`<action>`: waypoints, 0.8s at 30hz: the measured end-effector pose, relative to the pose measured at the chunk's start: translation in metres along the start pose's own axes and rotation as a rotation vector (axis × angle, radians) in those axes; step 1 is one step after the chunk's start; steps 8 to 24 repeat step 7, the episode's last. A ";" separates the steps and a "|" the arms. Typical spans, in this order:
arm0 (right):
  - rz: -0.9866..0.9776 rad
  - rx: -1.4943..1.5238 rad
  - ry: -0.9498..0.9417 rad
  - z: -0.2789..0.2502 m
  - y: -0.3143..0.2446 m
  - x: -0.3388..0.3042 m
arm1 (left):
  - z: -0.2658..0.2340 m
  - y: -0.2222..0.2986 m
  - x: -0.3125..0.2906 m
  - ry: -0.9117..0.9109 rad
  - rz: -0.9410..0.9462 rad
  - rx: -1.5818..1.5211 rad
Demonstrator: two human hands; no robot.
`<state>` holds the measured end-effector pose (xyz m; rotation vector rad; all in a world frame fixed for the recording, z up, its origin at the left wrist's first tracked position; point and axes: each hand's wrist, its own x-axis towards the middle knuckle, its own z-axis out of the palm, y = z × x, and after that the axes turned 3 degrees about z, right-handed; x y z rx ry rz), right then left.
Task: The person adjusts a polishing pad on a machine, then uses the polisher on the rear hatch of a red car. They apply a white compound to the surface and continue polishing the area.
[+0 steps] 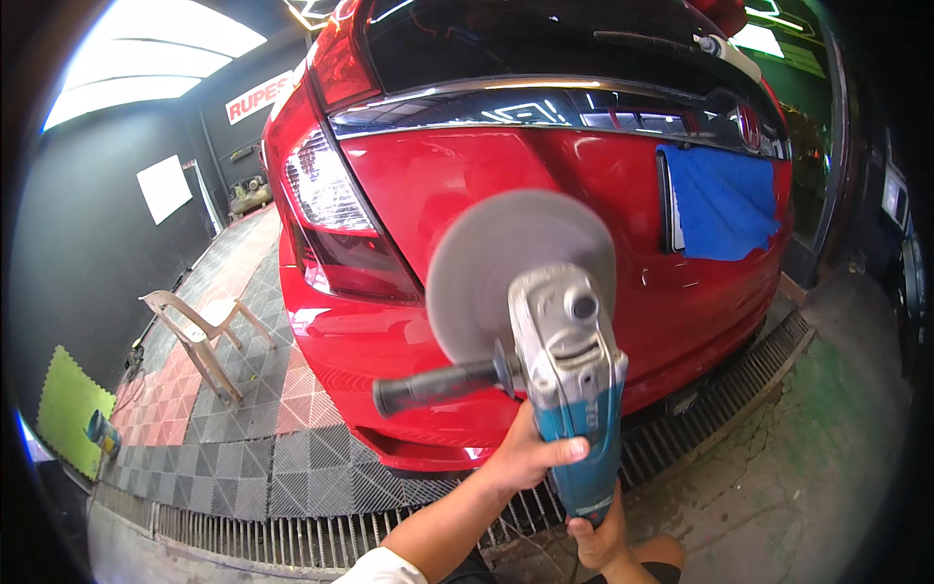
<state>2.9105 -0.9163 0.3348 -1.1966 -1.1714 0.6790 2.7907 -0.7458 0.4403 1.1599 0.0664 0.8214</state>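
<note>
Head view – both hands, left hand [533, 455] and right hand [598, 537], closed round one polisher [564, 380] – one red car [467, 195] behind

Wall sign [258, 97]: white oblong, red lettering, upper left on dark wall; blank white rectangular board [163, 188] hangs below it, further left.

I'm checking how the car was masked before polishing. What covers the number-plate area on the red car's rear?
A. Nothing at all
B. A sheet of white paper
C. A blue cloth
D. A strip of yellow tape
C: a blue cloth hangs over the plate recess on the red car, right of the polisher.
</note>
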 end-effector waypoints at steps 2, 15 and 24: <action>0.058 0.052 -0.036 0.003 0.029 -0.008 | -0.006 0.000 -0.006 0.008 0.017 0.034; 0.039 0.039 -0.054 0.013 -0.003 0.020 | -0.012 0.047 0.026 -0.094 0.063 -0.076; 0.039 0.039 -0.054 0.013 -0.003 0.020 | -0.012 0.047 0.026 -0.094 0.063 -0.076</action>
